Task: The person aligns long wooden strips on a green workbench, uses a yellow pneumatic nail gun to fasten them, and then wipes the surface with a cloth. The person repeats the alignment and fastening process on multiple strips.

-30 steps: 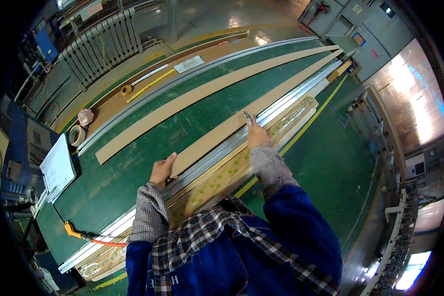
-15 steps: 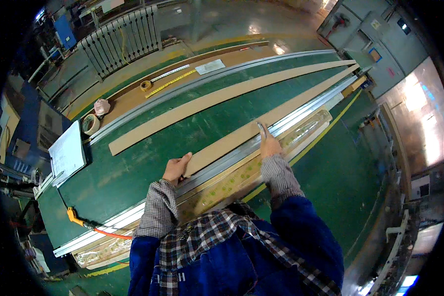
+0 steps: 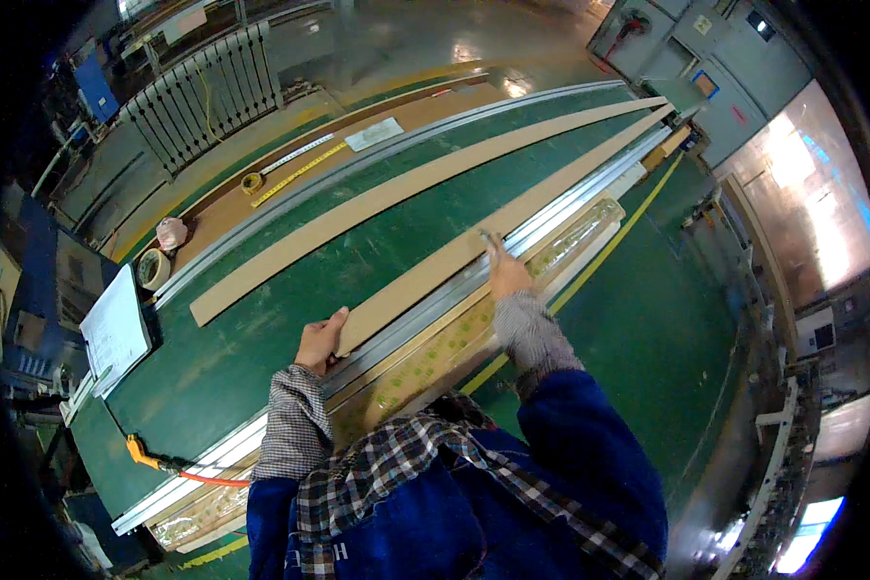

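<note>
A long brown cardboard strip (image 3: 416,290) lies lengthwise along the near side of the green tabletop. My left hand (image 3: 321,343) grips its near end, thumb on top. Farther along, my right hand (image 3: 506,271) is closed at the strip's near edge. A small greyish piece (image 3: 485,236) shows at its fingertips; its kind cannot be made out. Just beside the strip, on my side, run silvery metal profiles (image 3: 396,333). A second cardboard strip (image 3: 358,205) lies apart on the far side of the table.
Papers on a clipboard (image 3: 116,324) rest at the left, above an orange air gun (image 3: 143,452) with its hose. Tape rolls (image 3: 153,269) and a yellow measuring tape (image 3: 300,174) lie toward the back. Plastic-wrapped lengths (image 3: 445,353) line the near edge.
The whole view has shifted, so the table and both hands appear farther left. Both hands keep their places on the cardboard strip.
</note>
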The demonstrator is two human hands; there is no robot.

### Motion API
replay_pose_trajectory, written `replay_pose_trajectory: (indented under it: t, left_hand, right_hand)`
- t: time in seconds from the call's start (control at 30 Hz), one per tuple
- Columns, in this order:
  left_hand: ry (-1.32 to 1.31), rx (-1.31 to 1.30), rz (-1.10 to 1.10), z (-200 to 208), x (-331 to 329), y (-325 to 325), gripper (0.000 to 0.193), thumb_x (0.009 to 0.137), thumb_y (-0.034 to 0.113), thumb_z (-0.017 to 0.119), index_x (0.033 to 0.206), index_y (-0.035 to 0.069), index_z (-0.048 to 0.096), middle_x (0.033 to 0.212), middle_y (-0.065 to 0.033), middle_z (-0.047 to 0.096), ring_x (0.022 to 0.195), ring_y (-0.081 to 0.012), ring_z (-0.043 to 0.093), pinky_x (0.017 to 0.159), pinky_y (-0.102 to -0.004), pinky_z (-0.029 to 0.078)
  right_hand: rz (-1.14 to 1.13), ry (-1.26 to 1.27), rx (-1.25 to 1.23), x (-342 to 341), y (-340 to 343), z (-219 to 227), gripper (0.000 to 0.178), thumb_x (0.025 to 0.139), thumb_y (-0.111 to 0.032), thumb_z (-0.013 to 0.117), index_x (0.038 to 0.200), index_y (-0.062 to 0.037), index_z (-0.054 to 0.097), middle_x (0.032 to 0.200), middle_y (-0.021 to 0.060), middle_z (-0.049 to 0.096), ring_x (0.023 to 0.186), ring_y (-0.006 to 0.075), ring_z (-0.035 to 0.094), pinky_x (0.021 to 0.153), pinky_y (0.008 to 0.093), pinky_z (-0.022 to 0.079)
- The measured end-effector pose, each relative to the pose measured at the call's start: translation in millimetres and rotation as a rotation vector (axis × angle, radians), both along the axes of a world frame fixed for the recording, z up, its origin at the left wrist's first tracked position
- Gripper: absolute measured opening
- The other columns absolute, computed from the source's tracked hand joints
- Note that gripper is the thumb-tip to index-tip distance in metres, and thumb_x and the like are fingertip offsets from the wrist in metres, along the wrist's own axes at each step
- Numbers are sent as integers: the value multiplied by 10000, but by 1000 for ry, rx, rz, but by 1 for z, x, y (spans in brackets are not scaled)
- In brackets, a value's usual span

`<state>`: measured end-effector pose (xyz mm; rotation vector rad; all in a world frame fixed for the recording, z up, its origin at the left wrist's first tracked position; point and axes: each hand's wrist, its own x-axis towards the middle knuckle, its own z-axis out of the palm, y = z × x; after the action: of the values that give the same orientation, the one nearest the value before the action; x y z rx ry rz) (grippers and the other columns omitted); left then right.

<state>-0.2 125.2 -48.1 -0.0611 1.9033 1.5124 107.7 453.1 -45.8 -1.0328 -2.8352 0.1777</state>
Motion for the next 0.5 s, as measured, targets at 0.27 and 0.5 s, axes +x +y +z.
replay_pose_trajectory:
  t: [0.27,0.5]
  left_hand:
    - [-1,-31,-6,-11,-4,-3,500,804,495,632,647,22,586,482,17,414,367,-81,330,346,-267,257]
    - [53,-4,-42,11,2,1,489,813,477,630,564,81,488,465,19,381,366,-82,315,352,-275,243]
  right_hand:
    - [558,180,-174,24,-118,-19,666,835,-119,475,1406,-378,247,789,133,608,605,296,588,483,455,463]
    - [-31,155,-154,4,11,12,397,945,-269,412,1342,-276,402,756,200,616,648,326,601,558,448,478]
